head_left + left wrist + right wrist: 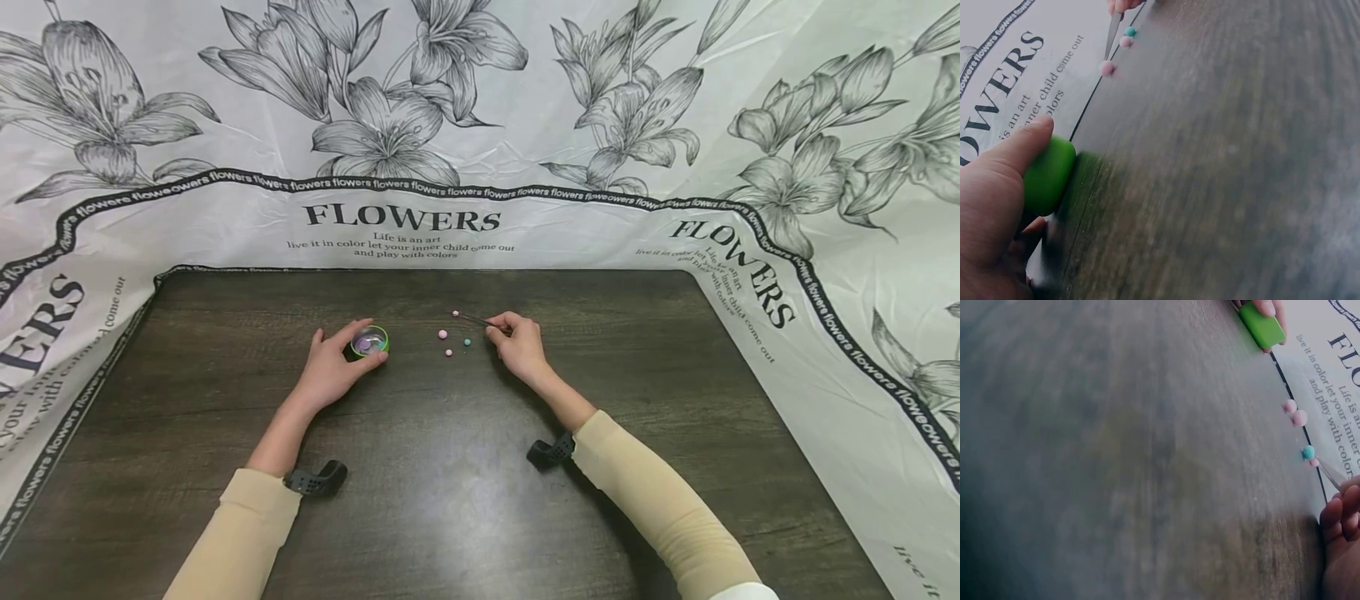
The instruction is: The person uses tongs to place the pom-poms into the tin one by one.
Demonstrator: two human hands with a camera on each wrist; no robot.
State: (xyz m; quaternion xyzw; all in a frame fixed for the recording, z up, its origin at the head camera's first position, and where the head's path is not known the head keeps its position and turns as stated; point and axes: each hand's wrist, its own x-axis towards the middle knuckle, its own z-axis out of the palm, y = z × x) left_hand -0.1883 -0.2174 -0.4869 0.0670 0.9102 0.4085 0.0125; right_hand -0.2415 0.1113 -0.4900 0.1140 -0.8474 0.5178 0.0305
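My left hand curls its thumb and fingers around a small green-rimmed bowl on the table. Something purple and shiny shows inside it; the bowl's green outer wall fills the grip in the left wrist view. Between the fingertips of my right hand is a pair of thin metal tweezers, slanting left. Their tips meet a small pink bead. Close by on the table lie a larger pink bead, another pink bead and a teal bead.
The dark wooden table runs back to a white cloth printed with flowers and lettering, which hangs along the rear and both sides. Black bands with camera mounts sit on both wrists, by the beige sleeves.
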